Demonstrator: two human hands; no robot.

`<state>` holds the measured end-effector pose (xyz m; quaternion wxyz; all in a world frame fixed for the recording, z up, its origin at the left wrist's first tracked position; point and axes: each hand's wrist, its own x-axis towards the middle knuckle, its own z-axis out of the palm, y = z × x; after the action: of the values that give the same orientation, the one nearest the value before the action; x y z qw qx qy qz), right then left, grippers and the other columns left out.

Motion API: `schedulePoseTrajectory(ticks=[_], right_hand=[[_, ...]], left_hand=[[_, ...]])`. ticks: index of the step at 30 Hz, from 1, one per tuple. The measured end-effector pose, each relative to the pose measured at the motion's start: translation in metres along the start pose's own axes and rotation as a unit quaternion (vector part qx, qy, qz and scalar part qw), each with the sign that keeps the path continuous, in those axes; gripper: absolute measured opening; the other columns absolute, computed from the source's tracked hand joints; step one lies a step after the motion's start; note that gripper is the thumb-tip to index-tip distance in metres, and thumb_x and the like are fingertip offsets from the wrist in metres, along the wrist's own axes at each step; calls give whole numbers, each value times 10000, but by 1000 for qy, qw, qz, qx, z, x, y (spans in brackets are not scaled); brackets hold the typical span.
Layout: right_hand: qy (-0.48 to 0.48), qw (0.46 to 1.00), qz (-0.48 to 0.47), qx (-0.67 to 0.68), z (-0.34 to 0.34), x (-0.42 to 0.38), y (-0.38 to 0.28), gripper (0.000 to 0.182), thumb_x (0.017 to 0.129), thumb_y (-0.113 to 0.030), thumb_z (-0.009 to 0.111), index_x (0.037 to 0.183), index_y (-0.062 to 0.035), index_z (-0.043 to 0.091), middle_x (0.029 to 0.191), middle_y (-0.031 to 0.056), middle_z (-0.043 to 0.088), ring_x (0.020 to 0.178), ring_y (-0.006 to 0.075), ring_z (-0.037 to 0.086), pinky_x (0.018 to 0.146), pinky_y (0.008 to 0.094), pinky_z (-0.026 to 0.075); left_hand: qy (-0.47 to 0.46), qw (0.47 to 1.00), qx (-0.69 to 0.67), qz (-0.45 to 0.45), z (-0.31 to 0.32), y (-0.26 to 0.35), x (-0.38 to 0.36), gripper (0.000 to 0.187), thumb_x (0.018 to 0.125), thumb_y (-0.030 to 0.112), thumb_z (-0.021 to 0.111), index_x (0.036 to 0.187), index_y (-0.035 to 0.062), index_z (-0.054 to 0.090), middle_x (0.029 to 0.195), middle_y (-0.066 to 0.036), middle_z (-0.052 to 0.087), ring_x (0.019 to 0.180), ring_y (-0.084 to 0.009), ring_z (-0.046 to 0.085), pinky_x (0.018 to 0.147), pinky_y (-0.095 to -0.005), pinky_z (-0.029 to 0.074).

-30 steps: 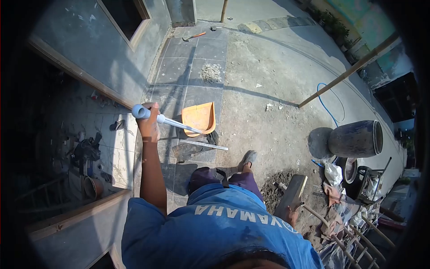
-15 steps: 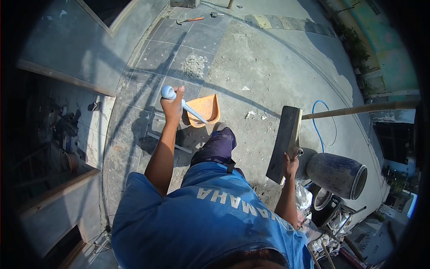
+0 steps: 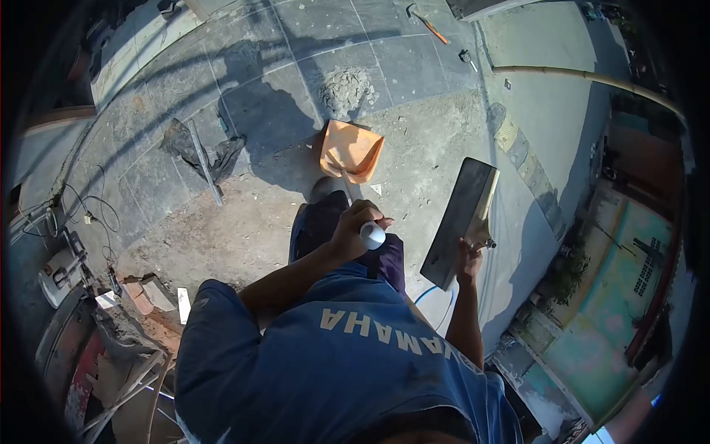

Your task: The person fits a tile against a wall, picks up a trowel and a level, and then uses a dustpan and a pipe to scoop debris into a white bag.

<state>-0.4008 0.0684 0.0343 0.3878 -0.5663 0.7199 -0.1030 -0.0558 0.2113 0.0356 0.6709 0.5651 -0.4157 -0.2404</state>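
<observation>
My left hand (image 3: 359,226) is closed around the pale handle of a long-handled orange dustpan (image 3: 353,152), just below the handle's rounded white end. The dustpan rests on the ground ahead of my foot, its far edge near a heap of grey rubble (image 3: 347,90). At the right, my right hand (image 3: 470,260) grips a wide, flat, dark tool with a pale wooden edge (image 3: 460,222), held tilted above the ground. A short metal-looking end sticks out beside the fingers. I cannot make out the tool's exact kind.
A hammer (image 3: 429,24) lies on dark tiles at the back. A metal bar (image 3: 205,163) rests over black plastic at the left. Bricks (image 3: 148,294), wood and cables clutter the lower left. A bamboo pole (image 3: 584,74) stretches across the upper right.
My view has turned right. The dustpan has shifted toward the rubble heap, and my left hand has swung in front of my body with its handle. My right hand still grips the flat tool.
</observation>
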Motion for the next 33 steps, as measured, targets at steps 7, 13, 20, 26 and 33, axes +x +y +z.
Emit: schedulePoseTrajectory(ticks=[7,13,20,26,33], right_hand=[[-149,959,-167,-176,-34,247,-67,408,856,-308,642,1103,16,633,991,149,656,907,217,611,799,338,458],[-275,926,-193,-170,29,495,-128,378,826,-281,693,1045,23,645,945,70,651,856,157,574,770,313,455],[-266,879,-280,-281,51,559,-223,479,796,-321,717,1095,33,599,1026,127,654,907,234,611,796,352,458],[-328,835,-339,-282,51,557,-225,506,790,-298,716,1142,38,577,1031,121,657,921,234,611,814,348,455],[-360,788,-378,-326,87,562,-208,506,782,-309,720,1134,29,587,1026,130,663,931,233,625,813,339,469]], left_hand=[[121,991,53,4,93,-1,13,295,680,0,781,849,59,546,770,-75,540,671,-218,556,583,-331,472],[228,962,140,-54,225,-6,41,234,686,60,776,774,41,561,705,-67,512,664,-223,543,632,-352,463],[324,920,201,-87,301,-34,72,207,694,-32,730,780,32,553,718,-83,531,686,-250,538,641,-359,446],[339,914,221,-18,326,-89,57,244,697,-108,659,855,35,539,708,-81,529,655,-260,542,642,-358,461],[565,722,348,-197,362,-149,9,333,731,-56,675,1007,27,509,976,-165,583,922,-311,586,831,-376,463]])
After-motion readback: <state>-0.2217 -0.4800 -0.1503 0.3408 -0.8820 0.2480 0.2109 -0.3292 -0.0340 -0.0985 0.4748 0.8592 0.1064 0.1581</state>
